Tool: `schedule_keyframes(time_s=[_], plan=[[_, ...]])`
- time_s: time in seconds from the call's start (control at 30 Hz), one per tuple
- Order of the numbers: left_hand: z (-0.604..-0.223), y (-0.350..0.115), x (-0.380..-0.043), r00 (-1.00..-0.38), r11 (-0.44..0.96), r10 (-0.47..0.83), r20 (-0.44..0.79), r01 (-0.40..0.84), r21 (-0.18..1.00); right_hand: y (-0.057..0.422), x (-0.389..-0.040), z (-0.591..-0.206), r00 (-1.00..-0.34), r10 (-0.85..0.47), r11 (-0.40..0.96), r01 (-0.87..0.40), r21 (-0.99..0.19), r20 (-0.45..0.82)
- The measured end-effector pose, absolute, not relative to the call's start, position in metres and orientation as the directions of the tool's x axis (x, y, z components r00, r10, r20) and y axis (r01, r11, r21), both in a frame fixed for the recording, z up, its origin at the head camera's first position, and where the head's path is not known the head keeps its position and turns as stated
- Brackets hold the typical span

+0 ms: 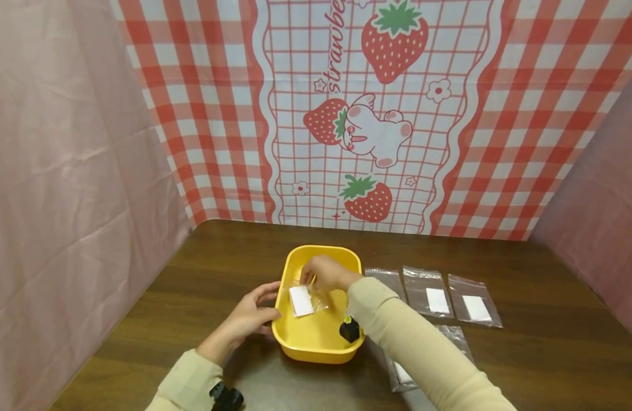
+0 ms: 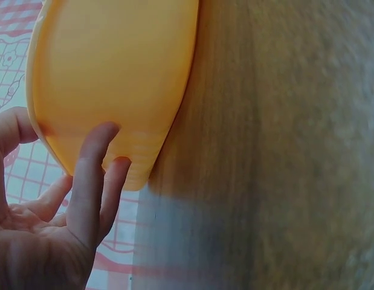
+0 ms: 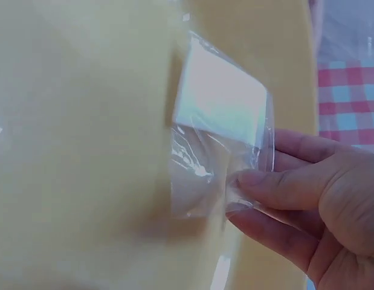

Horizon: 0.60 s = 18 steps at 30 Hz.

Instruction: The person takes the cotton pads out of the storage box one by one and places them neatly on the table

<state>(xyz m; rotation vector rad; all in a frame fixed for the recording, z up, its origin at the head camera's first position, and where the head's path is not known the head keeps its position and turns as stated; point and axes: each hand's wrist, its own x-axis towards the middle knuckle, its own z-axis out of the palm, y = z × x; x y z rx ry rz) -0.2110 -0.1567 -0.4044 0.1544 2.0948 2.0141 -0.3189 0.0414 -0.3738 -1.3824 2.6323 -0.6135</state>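
Observation:
My right hand (image 1: 326,273) reaches into a yellow plastic tub (image 1: 316,353). Its thumb and fingers pinch one end of a small clear plastic bag (image 3: 193,172). Inside that bag lies a white rectangular piece (image 3: 222,96), which also shows in the head view. My left hand (image 1: 248,317) holds the tub by its left side. In the left wrist view, one digit of that hand passes behind the rim while other fingertips (image 2: 108,130) touch the outer wall. My right forearm covers part of the tub's right side.
Right of the tub, several clear zip bags lie on the dark wooden table (image 1: 218,251). Two at the back hold white pieces, a middle bag (image 1: 430,291) and a right bag (image 1: 475,301). The right sleeve partly hides a nearer bag (image 1: 457,339). A strawberry-print cloth (image 1: 372,142) hangs behind.

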Motion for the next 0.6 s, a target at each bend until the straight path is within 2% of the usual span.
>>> schedule_keyframes(time_s=[0.4,0.6], plan=[[-0.401,-0.156,-0.209,-0.971,0.077,0.213,-0.105,-0.091,0.993,0.067,-0.3,-0.325,-0.663,-0.73,0.536,-0.705,-0.464,0.166],[-0.401,-0.154,-0.208,-0.973,0.093,0.204,-0.107,-0.089,0.992,0.113,-0.274,-0.304,-0.646,-0.716,0.508,-0.742,-0.437,0.265]])
